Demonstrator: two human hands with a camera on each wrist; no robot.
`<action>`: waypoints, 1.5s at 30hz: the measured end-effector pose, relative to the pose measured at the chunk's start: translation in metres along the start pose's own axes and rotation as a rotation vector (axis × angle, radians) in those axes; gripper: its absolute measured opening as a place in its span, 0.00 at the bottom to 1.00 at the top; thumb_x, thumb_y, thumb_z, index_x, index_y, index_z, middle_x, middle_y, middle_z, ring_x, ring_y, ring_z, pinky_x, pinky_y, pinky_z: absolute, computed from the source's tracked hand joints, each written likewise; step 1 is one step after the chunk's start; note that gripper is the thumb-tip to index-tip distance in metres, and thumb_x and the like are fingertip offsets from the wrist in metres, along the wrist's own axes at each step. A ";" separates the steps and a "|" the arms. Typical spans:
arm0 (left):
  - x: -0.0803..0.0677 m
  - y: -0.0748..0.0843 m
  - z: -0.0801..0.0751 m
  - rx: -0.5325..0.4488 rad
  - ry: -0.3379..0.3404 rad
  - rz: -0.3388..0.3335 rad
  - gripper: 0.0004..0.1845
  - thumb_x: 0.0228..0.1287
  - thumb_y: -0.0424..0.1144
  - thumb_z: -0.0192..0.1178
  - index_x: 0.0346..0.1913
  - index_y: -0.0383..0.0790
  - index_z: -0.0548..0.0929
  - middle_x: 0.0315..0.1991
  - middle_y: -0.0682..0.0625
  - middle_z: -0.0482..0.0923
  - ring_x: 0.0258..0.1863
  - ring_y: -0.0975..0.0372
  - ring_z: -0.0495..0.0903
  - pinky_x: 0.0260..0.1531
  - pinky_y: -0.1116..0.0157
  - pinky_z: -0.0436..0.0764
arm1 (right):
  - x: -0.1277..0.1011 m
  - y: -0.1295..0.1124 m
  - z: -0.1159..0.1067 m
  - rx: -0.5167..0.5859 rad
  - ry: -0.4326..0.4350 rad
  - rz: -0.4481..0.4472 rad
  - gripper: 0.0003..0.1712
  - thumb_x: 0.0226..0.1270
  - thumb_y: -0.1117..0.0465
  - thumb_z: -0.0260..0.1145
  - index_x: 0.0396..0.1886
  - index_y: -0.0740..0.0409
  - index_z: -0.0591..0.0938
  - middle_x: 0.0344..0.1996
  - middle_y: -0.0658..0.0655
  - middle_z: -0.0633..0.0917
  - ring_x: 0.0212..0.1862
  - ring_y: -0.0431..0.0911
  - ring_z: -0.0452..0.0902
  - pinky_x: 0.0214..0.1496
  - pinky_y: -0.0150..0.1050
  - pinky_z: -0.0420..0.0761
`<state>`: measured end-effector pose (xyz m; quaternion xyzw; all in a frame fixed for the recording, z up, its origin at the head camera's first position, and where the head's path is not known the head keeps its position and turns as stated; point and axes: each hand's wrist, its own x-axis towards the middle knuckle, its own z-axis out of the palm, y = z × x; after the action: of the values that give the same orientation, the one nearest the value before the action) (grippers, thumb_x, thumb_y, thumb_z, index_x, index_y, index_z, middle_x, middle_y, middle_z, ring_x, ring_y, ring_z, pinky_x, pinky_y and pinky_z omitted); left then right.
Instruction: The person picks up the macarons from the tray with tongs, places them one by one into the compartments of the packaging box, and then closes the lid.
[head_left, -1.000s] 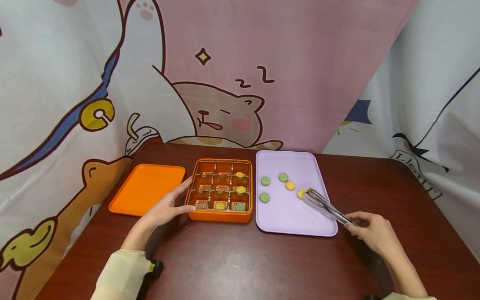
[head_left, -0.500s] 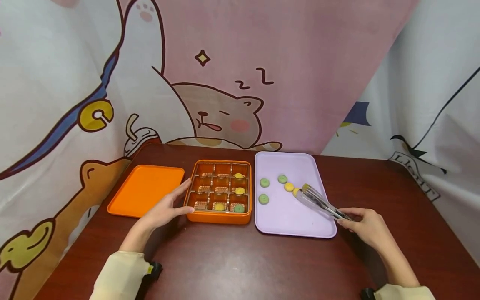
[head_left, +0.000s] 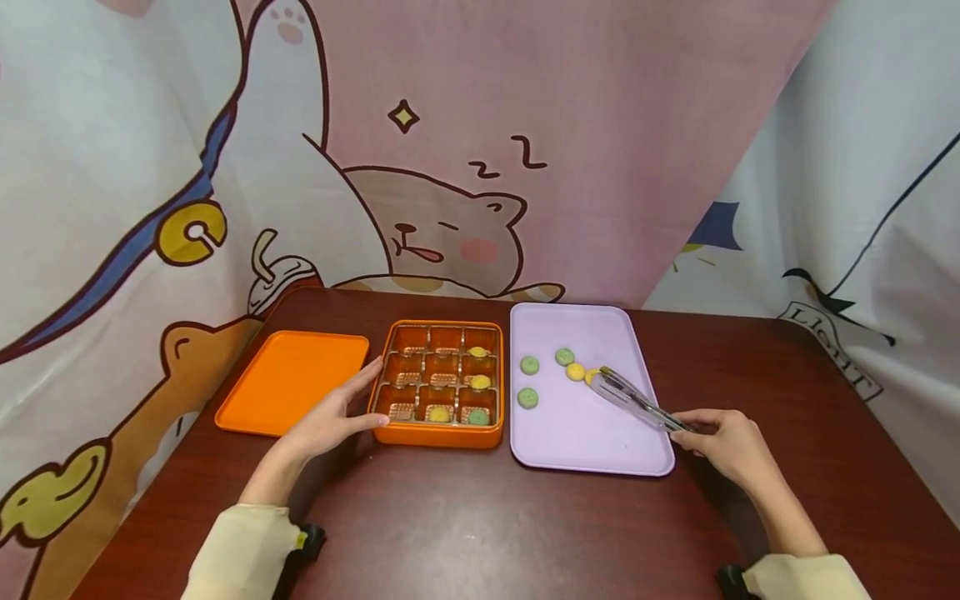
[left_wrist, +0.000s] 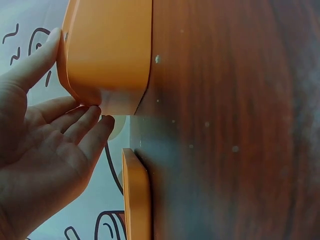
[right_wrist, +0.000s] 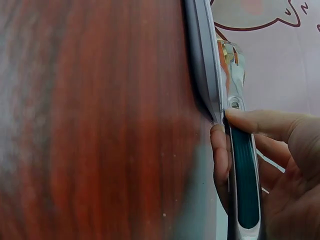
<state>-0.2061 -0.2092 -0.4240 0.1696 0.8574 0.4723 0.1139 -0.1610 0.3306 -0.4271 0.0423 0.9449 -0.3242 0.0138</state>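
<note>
My right hand (head_left: 723,442) grips metal tongs (head_left: 633,398) with a dark green handle (right_wrist: 244,185). The tongs reach over the purple tray (head_left: 585,433), and their tips sit at a yellow cookie (head_left: 592,375), partly hiding it. A second yellow cookie (head_left: 575,372) and three green ones (head_left: 529,365) (head_left: 565,357) (head_left: 527,398) lie loose on the tray. My left hand (head_left: 330,421) rests with straight fingers (left_wrist: 85,122) against the left front corner of the orange divided box (head_left: 438,435). Three yellow cookies and a green one (head_left: 477,416) sit in the box.
The orange lid (head_left: 292,381) lies flat left of the box. Everything stands on a dark wooden table (head_left: 465,517). Cartoon-printed cloth (head_left: 450,167) hangs close behind and on both sides. The tray's rim (right_wrist: 202,60) runs beside my right hand.
The tongs slid left and farther across the tray. The yellow cookie at their tips now lies closer to the other yellow one. My left hand stayed on the box.
</note>
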 end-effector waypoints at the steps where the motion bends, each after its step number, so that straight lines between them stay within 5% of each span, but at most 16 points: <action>1: -0.001 0.000 0.000 0.003 0.001 0.002 0.47 0.66 0.38 0.66 0.80 0.38 0.49 0.82 0.42 0.42 0.80 0.42 0.40 0.74 0.35 0.44 | 0.000 0.000 0.000 0.008 -0.002 0.003 0.19 0.61 0.60 0.73 0.49 0.68 0.86 0.29 0.58 0.90 0.26 0.39 0.83 0.27 0.31 0.79; 16: -0.004 0.001 0.000 0.010 -0.001 0.007 0.47 0.67 0.39 0.65 0.80 0.37 0.49 0.82 0.42 0.41 0.80 0.42 0.43 0.74 0.35 0.46 | -0.004 0.000 0.000 0.206 -0.078 0.012 0.22 0.65 0.65 0.70 0.53 0.78 0.81 0.35 0.66 0.89 0.28 0.37 0.86 0.32 0.31 0.86; 23: -0.002 0.002 0.000 0.010 -0.004 0.015 0.47 0.66 0.40 0.66 0.80 0.37 0.49 0.82 0.40 0.42 0.80 0.40 0.43 0.73 0.35 0.46 | -0.006 -0.006 -0.006 0.235 -0.063 -0.004 0.22 0.67 0.65 0.69 0.54 0.78 0.80 0.33 0.61 0.90 0.28 0.36 0.85 0.32 0.32 0.86; 45: -0.003 0.002 -0.003 0.002 -0.013 0.009 0.46 0.67 0.39 0.64 0.80 0.38 0.49 0.82 0.42 0.41 0.80 0.41 0.42 0.74 0.35 0.45 | 0.004 -0.069 0.014 0.393 -0.168 -0.132 0.20 0.66 0.67 0.68 0.52 0.80 0.81 0.30 0.63 0.88 0.27 0.35 0.83 0.32 0.32 0.86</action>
<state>-0.2041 -0.2119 -0.4204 0.1768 0.8563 0.4710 0.1172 -0.1710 0.2684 -0.3959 -0.0447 0.8598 -0.5048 0.0628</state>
